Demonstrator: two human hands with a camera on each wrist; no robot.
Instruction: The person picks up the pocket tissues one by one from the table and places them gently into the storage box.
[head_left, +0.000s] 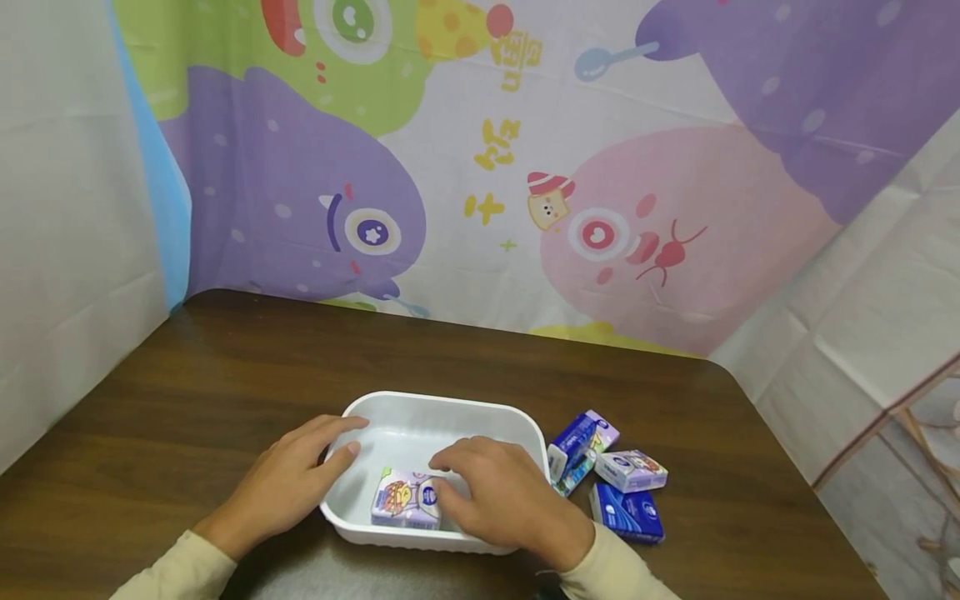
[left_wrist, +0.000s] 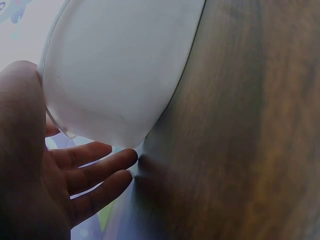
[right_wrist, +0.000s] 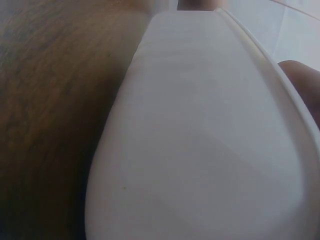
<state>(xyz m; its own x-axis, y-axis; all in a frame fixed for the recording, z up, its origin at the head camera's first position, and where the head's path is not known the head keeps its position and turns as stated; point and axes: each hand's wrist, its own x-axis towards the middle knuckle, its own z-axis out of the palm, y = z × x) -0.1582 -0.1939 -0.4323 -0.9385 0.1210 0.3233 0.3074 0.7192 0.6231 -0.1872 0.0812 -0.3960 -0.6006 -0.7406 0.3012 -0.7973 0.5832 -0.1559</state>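
Note:
A white plastic basin stands on the table. Inside it, toward the near side, lies a small lilac tissue pack with a cartoon figure. My left hand is at the basin's left rim, thumb over the edge; in the left wrist view its loosely spread fingers are beside the outer wall. My right hand reaches over the near right rim, with fingers loosely bent and thumb right at the pack's right end. The right wrist view mostly shows the basin's outer wall, part of the hand appearing past the rim.
Right of the basin several more tissue packs lie in a loose heap, among them a purple-blue pack, a white and lilac pack and a dark blue pack. Behind the brown wooden table hangs a cartoon-printed cloth.

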